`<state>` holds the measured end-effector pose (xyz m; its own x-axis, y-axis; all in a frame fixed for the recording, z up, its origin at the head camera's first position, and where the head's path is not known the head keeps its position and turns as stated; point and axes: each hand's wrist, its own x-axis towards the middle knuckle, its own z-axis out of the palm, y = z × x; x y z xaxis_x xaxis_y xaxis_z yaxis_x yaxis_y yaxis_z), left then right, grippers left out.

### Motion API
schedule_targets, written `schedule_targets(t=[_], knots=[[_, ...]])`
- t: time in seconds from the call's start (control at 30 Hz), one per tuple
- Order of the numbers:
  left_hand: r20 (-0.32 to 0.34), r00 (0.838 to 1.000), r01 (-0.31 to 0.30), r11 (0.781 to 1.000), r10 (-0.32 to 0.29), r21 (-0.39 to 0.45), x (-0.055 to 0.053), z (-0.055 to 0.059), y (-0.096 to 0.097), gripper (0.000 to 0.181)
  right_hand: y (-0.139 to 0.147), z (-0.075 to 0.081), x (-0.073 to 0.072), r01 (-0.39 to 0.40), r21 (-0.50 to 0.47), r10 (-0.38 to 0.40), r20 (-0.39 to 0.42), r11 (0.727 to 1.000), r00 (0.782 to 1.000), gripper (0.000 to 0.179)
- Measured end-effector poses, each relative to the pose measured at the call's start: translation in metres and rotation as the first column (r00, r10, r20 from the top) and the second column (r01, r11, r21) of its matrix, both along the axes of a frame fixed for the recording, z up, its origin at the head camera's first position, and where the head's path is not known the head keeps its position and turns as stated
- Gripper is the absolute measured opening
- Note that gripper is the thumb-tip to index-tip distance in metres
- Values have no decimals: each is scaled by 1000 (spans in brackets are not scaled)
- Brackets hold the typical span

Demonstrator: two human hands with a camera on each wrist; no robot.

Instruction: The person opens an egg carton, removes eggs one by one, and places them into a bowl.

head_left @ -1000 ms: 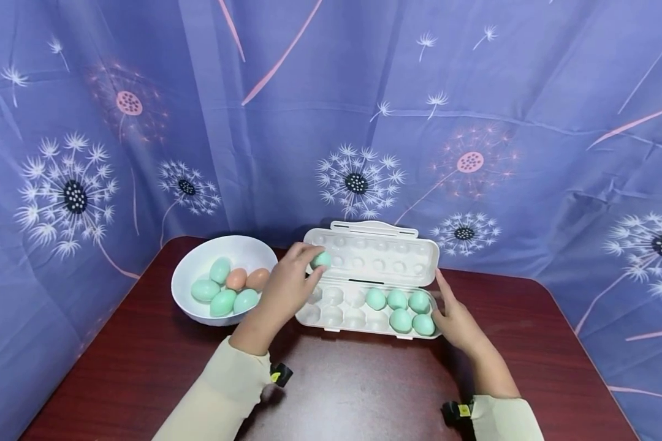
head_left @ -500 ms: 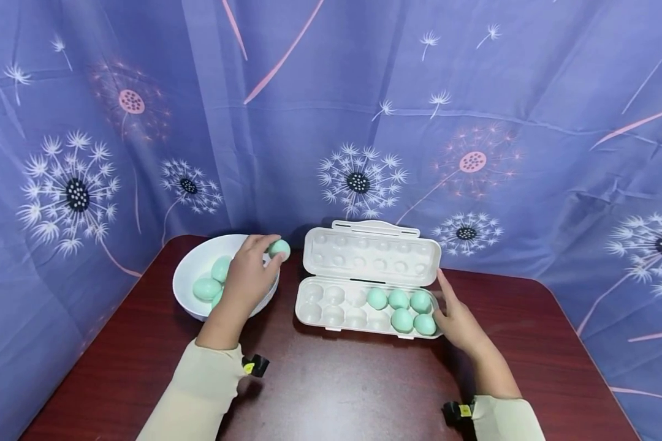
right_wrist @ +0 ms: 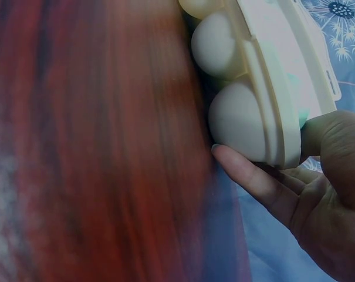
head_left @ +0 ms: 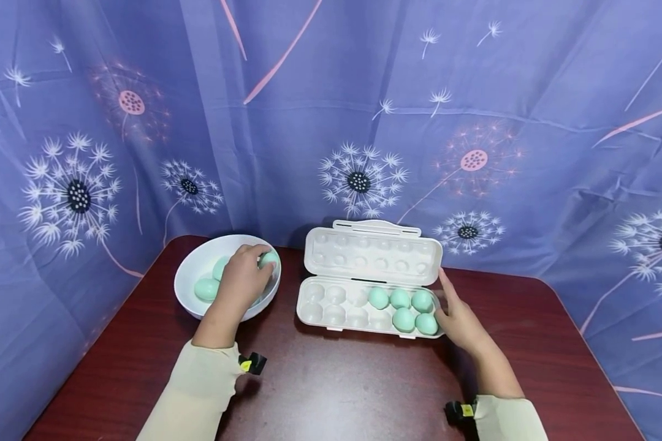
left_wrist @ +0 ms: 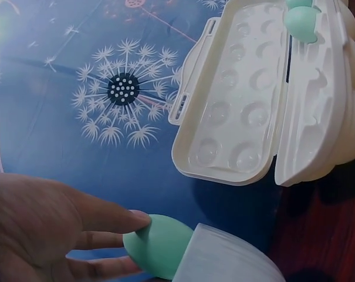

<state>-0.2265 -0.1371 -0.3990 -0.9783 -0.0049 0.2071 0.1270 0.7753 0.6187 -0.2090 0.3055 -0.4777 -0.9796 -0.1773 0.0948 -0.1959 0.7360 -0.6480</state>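
Note:
My left hand (head_left: pixel 244 274) reaches over the white bowl (head_left: pixel 184 283) and pinches a green egg (left_wrist: pixel 159 245) between thumb and fingers. In the left wrist view this egg shows right beside the bowl's rim. Other green eggs (head_left: pixel 206 289) lie in the bowl, partly covered by the hand. To the right, a white egg carton (head_left: pixel 336 334) stands with its lid tipped back. Several green eggs (head_left: pixel 403 320) fill cups at its right end; the cups at its left hold none. My right hand (head_left: pixel 464 321) rests against the carton's right end, its fingers fairly straight.
Carton and bowl stand on a dark red wooden table (head_left: pixel 331 386), near its back edge. A blue curtain (head_left: pixel 287 153) with dandelion prints hangs behind the table and along its sides. Each wrist wears a small black camera (head_left: pixel 256 364).
My left hand has gone left from above the carton's left side to the bowl, carrying the green egg, and has lowered it at the bowl's right side. The right hand stays at the carton.

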Motion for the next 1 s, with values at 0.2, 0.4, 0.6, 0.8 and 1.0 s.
schedule_targets(t=[0.2, 0.4, 0.6, 0.8, 1.0], knots=[[47, 999, 21, 999, -19, -36, -1, -3, -2, 39, 1, -2, 0, -3, -15, 3, 3, 1000, 1000, 90], [76, 997, 28, 997, -23, -65, -3, -7, -3, 39, 1, -3, 0, -4, -19, 5, 8, 1000, 1000, 90], [103, 994, 52, 994, -41, -101, -4, -9, -4, 37, 0, -2, 0, -4, -24, 4, 1, 1000, 1000, 90], [133, 990, 59, 992, -44, -111, -6, -12, -7, 37, 0, -2, 0, -4, -17, 4, -8, 1000, 1000, 89], [163, 985, 76, 989, -55, -128, -8, -15, -8, 35, 1, -4, 0, -7, -9, 6, -15, 1000, 1000, 88]])
